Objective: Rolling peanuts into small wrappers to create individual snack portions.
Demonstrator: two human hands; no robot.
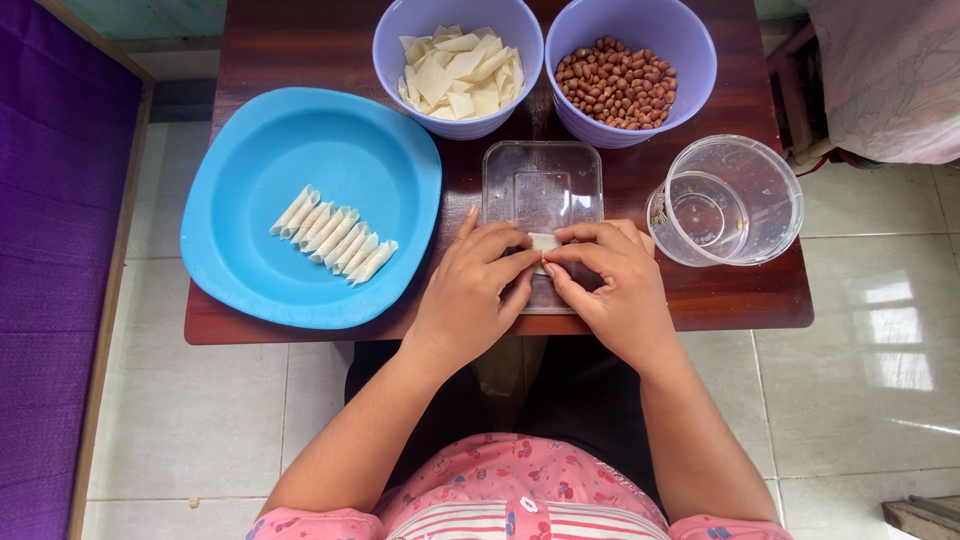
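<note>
My left hand (478, 285) and my right hand (612, 280) meet over a clear plastic lid (541, 185) lying flat on the dark wooden table (300, 50). Together their fingertips pinch a small pale dough wrapper (543, 243), which is partly hidden by the fingers. To the left, a blue plate (250, 150) holds a slanted row of several rolled wrappers (334, 235). Behind the lid stand a lilac bowl of flat wrapper squares (458, 70) and a lilac bowl of peanuts (618, 82).
A clear round plastic container (727, 200) lies tipped on its side at the table's right edge. A purple cloth (50, 250) runs along the left, and a patterned fabric (890, 70) hangs at the top right. White floor tiles (860, 380) surround the table.
</note>
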